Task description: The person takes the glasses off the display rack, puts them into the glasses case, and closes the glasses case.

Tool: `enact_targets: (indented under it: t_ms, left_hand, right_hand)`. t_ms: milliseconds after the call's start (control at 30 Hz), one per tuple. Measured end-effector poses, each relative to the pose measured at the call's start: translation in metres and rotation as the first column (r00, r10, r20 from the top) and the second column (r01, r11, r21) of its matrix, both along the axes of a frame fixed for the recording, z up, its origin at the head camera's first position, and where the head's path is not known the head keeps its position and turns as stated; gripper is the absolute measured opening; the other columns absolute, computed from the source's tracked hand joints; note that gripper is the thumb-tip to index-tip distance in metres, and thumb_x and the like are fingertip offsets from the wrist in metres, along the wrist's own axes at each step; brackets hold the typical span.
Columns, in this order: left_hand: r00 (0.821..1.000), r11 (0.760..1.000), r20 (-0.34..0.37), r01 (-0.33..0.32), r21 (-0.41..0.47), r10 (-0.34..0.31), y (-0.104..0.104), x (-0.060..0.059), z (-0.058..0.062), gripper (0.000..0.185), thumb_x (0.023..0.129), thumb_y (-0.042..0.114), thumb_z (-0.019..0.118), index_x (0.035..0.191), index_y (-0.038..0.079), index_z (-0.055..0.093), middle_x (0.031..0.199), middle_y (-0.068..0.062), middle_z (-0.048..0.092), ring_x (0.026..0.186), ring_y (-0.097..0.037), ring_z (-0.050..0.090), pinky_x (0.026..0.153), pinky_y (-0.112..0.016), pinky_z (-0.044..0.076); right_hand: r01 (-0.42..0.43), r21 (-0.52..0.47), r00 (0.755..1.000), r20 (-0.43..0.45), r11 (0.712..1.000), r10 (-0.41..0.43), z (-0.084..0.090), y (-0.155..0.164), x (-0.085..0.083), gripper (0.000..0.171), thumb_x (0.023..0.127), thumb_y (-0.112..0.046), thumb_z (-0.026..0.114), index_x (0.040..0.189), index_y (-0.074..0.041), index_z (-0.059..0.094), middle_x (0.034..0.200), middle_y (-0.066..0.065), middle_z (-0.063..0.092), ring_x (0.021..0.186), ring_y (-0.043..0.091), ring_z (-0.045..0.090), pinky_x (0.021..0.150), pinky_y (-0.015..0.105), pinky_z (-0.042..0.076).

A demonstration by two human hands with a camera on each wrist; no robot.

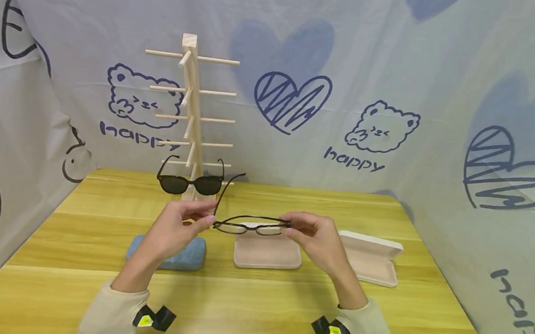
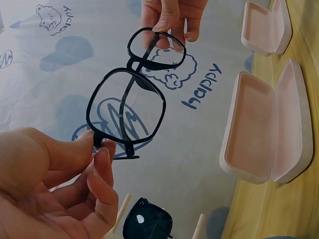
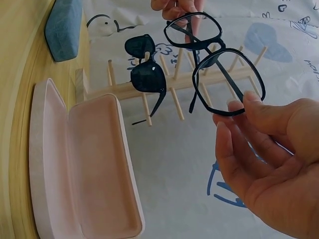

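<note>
Black-framed eyeglasses with clear lenses hang in the air above the table, held level between both hands. My left hand pinches the frame's left end near the hinge, thumb against fingers. At the other end my right hand pinches the frame between thumb and fingers. One temple arm stretches away from the left side; the other lies folded across behind the lenses. Beneath the eyeglasses sits an open pale pink case, its inside bare in the right wrist view.
Dark sunglasses sit low on a wooden rack with several pegs, behind the left hand. A closed blue case lies under the left wrist. Another open pink case stands at the right. Printed cloth surrounds the wooden table.
</note>
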State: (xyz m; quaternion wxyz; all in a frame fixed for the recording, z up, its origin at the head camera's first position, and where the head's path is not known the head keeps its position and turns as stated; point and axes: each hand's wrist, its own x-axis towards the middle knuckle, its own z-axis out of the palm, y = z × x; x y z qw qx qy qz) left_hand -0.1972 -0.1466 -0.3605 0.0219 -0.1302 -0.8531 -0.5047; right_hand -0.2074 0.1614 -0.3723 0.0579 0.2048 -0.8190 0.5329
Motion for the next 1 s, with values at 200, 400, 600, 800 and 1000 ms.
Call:
enact_targets:
  t_ms: [200,400,600,800,1000]
  left_hand:
    - [0.999,0.999,0.019,0.034,0.010,-0.034,-0.001,0.001,0.002,0.040,0.103,0.015,0.065,0.140,0.001,0.063,0.122,-0.018,0.072,0.102,-0.029,0.070,0.072,-0.023,0.056]
    - [0.999,0.999,0.008,0.032,-0.014,-0.032,0.001,-0.001,0.000,0.043,0.099,0.017,0.071,0.138,0.000,0.064,0.108,-0.011,0.071,0.098,-0.018,0.064,0.081,-0.024,0.056]
    - [0.998,0.998,-0.014,0.060,-0.003,-0.060,0.003,-0.001,-0.003,0.038,0.100,0.012,0.068,0.135,-0.002,0.066,0.106,-0.013,0.072,0.092,-0.015,0.064,0.077,-0.022,0.056]
    - [0.996,0.997,-0.052,0.078,0.007,-0.077,0.006,-0.001,-0.006,0.034,0.100,0.009,0.067,0.132,-0.003,0.068,0.113,-0.018,0.075,0.093,-0.017,0.069,0.078,-0.022,0.056]
    - [0.993,0.996,-0.084,0.081,0.031,-0.078,0.010,-0.002,-0.008,0.029,0.100,0.006,0.065,0.127,-0.003,0.071,0.118,-0.021,0.075,0.093,-0.020,0.072,0.074,-0.021,0.055]
  right_hand:
    - [-0.005,0.007,0.999,0.044,1.000,0.005,0.001,0.001,0.000,0.026,0.090,-0.001,0.076,0.116,-0.002,0.076,0.108,0.018,0.078,0.088,0.011,0.074,0.079,0.021,0.061]
    - [-0.027,0.017,0.997,0.067,0.999,0.025,0.000,0.004,-0.001,0.025,0.091,-0.004,0.076,0.116,-0.002,0.076,0.109,0.017,0.078,0.091,0.013,0.075,0.081,0.021,0.061]
    - [-0.031,0.033,0.998,0.060,0.999,0.029,-0.001,0.005,-0.003,0.025,0.091,-0.004,0.076,0.116,-0.002,0.076,0.110,0.017,0.078,0.092,0.013,0.076,0.081,0.021,0.061]
    - [-0.009,0.042,0.998,0.067,0.999,0.007,-0.001,0.003,-0.004,0.023,0.091,-0.005,0.077,0.114,-0.003,0.076,0.107,0.015,0.079,0.090,0.015,0.075,0.079,0.021,0.060]
    - [0.034,0.069,0.998,0.041,0.997,-0.037,-0.002,0.002,-0.006,0.022,0.091,-0.005,0.077,0.112,-0.003,0.077,0.105,0.016,0.078,0.090,0.021,0.074,0.078,0.021,0.060]
